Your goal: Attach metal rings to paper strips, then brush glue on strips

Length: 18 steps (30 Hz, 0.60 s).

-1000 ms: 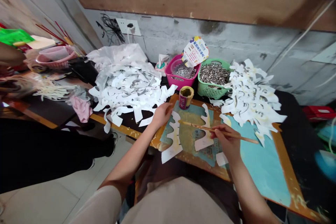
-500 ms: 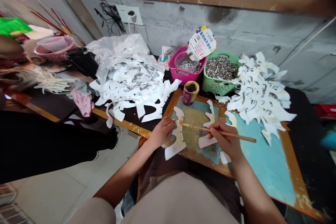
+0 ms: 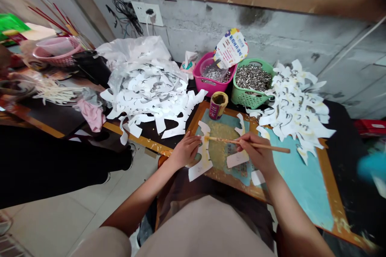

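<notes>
My right hand (image 3: 259, 156) is closed around a slim wooden brush (image 3: 276, 149). The brush tip meets a white cut-out piece (image 3: 205, 153) with yellowish smears on it. At that piece's left edge rests my left hand (image 3: 184, 151), palm down with fingers stretched out. Beneath the right hand lies another white cut-out (image 3: 237, 160), partly covered by it. Both pieces are on a stained board (image 3: 220, 148) with a wooden border. An open purple tin (image 3: 214, 111) with a yellow-crusted rim stands just beyond them.
White cut-outs are heaped at the left (image 3: 153, 92) and at the right (image 3: 297, 108). A pink basket (image 3: 211, 87) and a green basket (image 3: 249, 96) hold small metal parts along the wall. A person in black trousers (image 3: 60, 164) is at the left.
The brush tip has shifted slightly up and left along the white piece, the right hand moving with it. My left hand stays at the piece's edge. The camera view has moved a little.
</notes>
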Each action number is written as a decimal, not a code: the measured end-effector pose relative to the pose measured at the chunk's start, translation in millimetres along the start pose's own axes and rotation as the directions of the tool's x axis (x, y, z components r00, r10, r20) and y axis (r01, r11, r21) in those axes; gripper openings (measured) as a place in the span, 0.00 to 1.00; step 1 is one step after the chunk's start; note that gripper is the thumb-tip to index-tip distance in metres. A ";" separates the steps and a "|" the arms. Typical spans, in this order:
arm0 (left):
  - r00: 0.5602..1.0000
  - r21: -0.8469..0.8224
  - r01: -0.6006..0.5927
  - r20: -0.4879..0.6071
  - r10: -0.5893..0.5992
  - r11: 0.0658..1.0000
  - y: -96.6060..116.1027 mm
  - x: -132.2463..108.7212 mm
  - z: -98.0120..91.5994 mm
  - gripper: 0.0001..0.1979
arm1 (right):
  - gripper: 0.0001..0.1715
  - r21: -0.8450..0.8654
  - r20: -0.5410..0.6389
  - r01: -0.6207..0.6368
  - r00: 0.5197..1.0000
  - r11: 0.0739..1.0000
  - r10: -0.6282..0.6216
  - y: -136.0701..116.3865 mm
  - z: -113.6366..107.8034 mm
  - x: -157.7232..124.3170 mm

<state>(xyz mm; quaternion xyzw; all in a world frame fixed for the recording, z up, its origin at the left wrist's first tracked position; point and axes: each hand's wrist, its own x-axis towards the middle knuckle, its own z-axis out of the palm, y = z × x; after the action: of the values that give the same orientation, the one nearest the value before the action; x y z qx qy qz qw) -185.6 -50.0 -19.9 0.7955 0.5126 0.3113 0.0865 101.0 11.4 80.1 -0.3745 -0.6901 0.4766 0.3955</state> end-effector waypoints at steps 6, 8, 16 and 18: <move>1.000 0.015 -0.008 -0.009 0.008 1.000 1.8 -0.4 -0.5 0.16 | 0.10 0.120 0.027 -0.039 0.999 0.992 0.036 -0.3 -2.7 0.9; 1.000 0.014 -0.015 -0.012 0.015 1.000 1.6 -0.5 -0.4 0.16 | 0.10 0.119 0.044 -0.052 0.998 0.992 0.047 -0.8 -3.5 1.0; 1.000 -0.018 0.008 -0.006 -0.008 1.000 3.2 0.6 -2.1 0.17 | 0.11 0.111 -0.003 -0.081 0.997 0.991 0.081 3.1 -2.9 7.2; 1.000 -0.014 0.009 -0.007 -0.010 1.000 3.4 0.5 -2.3 0.17 | 0.09 0.046 -0.075 -0.052 0.996 0.998 0.055 4.0 -1.9 7.7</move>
<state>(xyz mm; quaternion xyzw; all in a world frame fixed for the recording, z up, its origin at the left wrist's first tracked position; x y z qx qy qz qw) -184.2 -51.5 -16.3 0.7915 0.5145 0.3170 0.0917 100.2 20.0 78.2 -0.4019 -0.6536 0.4875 0.4167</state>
